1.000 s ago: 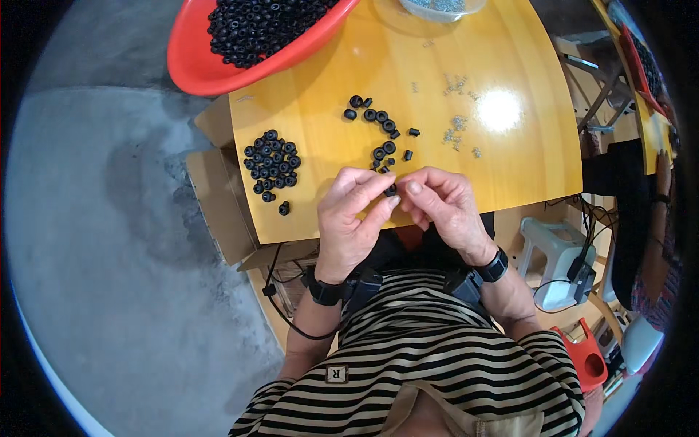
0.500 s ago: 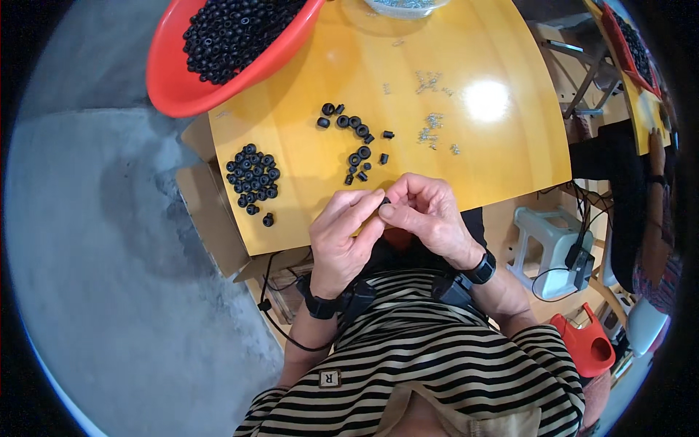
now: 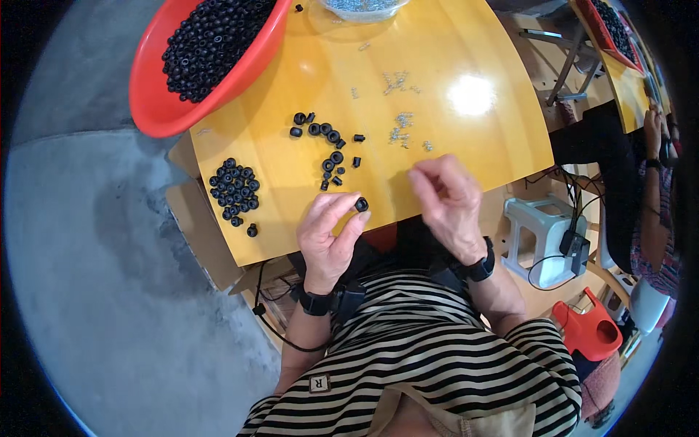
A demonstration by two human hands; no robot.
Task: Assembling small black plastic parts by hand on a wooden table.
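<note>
My left hand (image 3: 328,237) pinches a small round black plastic part (image 3: 361,205) between thumb and fingertips, just over the table's near edge. The part's open, hollow end shows. Apart from it, to the right, my right hand (image 3: 453,210) is lifted with loosely bent fingers, and nothing shows in it. Beyond my left hand lies a loose curve of black rings (image 3: 333,136) and small black cylinders (image 3: 357,162). Tiny metal pieces (image 3: 400,134), perhaps springs, are scattered on the table a little beyond my right hand. Farther left is a cluster of assembled-looking black parts (image 3: 234,187).
A red basin (image 3: 156,109) full of black parts stands at the far left of the yellow table (image 3: 495,146). At the far edge is a clear tub (image 3: 364,13) of small metal pieces. A pale stool (image 3: 542,226) and a red stool (image 3: 590,328) stand right; another person sits there.
My hands have parted: the right one moved away to the right, while the left keeps the black part and turned it into view. The whole view has shifted slightly.
</note>
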